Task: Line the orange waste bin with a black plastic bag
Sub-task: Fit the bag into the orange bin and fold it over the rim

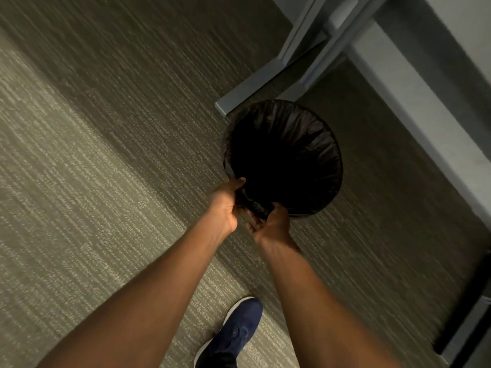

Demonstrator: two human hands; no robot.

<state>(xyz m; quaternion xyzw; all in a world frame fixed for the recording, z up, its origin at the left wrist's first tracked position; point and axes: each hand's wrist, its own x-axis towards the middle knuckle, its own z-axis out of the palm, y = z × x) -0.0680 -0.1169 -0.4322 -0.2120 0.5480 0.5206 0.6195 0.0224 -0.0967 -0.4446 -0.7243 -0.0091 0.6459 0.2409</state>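
Note:
A black plastic bag (305, 128) is spread over a round waste bin standing on the carpet right of centre. The bag covers the rim all round, so no orange of the bin shows. At the near edge of the rim the bag's slack is bunched and twisted (253, 205). My left hand (225, 205) grips that bunch from the left, thumb up against the rim. My right hand (271, 221) grips the same bunch from the right, fingers curled around it. The bin's inside is dark and its bottom is hidden.
A grey metal desk foot (247, 91) lies on the carpet just behind the bin, with its leg (326, 41) rising to the top right. A pale wall base (414, 107) runs along the right. My dark blue shoe (233, 333) stands on the carpet below.

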